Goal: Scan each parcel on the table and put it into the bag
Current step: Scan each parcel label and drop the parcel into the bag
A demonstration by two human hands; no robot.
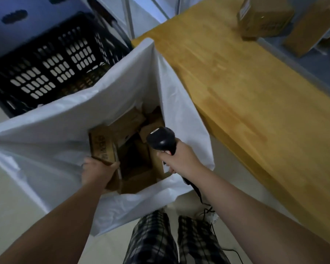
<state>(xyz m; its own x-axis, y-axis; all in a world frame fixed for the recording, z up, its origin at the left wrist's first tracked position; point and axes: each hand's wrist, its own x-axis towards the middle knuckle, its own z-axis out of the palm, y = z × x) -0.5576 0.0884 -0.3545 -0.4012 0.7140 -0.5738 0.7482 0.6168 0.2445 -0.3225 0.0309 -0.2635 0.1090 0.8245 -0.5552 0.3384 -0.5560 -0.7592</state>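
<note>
Cardboard parcel (102, 143) in curled left hand (97, 173) (inside bag (122, 82))

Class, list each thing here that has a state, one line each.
bag: open, cartons inside
parcel: gripped, inside bag mouth
left hand: grips the parcel
right hand: holds scanner
scanner: held over bag
table parcels: resting, untouched
crate: open-topped

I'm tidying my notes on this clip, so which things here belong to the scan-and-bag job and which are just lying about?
In the job: scanner in the right hand; parcel in the left hand; white bag; other parcels at the table end.
Lying about: black crate beside the bag.
</note>
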